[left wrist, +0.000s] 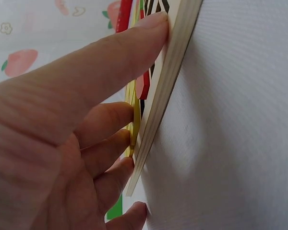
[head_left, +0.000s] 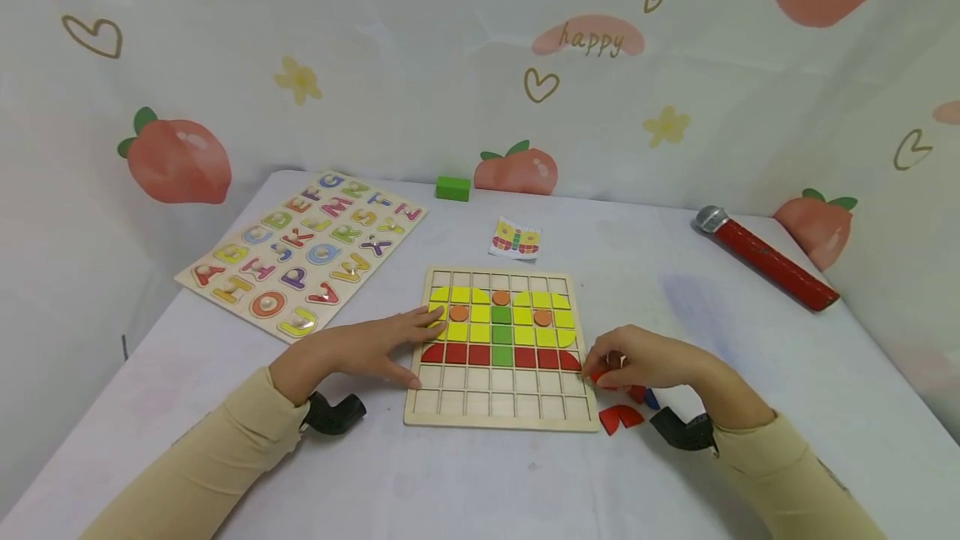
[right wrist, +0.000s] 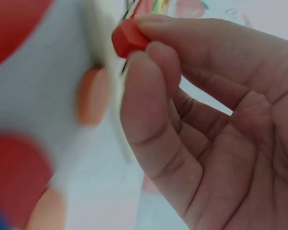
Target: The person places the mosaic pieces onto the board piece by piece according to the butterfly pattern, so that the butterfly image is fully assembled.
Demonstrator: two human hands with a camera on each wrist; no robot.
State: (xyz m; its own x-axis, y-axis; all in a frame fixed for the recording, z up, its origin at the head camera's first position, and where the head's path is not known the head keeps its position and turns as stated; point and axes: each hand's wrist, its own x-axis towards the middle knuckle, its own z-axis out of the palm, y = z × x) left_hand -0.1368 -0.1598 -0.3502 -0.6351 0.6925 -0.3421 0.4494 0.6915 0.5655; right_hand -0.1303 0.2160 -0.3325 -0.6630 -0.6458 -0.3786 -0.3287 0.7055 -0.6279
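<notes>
A square wooden grid board [head_left: 501, 424] lies on the table, its upper rows set with yellow pieces [head_left: 481, 332], red pieces [head_left: 479, 354], green squares [head_left: 502, 335] and orange discs [head_left: 543, 318]. Its two rows nearest me are bare. My left hand [head_left: 367, 346] rests on the board's left edge, thumb and fingers extended; in the left wrist view the thumb [left wrist: 129, 52] touches the rim. Beside the right edge, my right hand [head_left: 652, 359] pinches a small red piece [right wrist: 128, 38] between thumb and forefinger. Loose red pieces [head_left: 620, 417] and a blue piece [head_left: 651, 399] lie beneath and near that hand.
A picture card [head_left: 516, 239] with a similar butterfly pattern lies behind the board. An alphabet peg puzzle [head_left: 258, 290] is at the left, and a green block [head_left: 453, 188] at the back. Toward the right lies a red microphone [head_left: 772, 263]. A patterned cloth hangs behind the table.
</notes>
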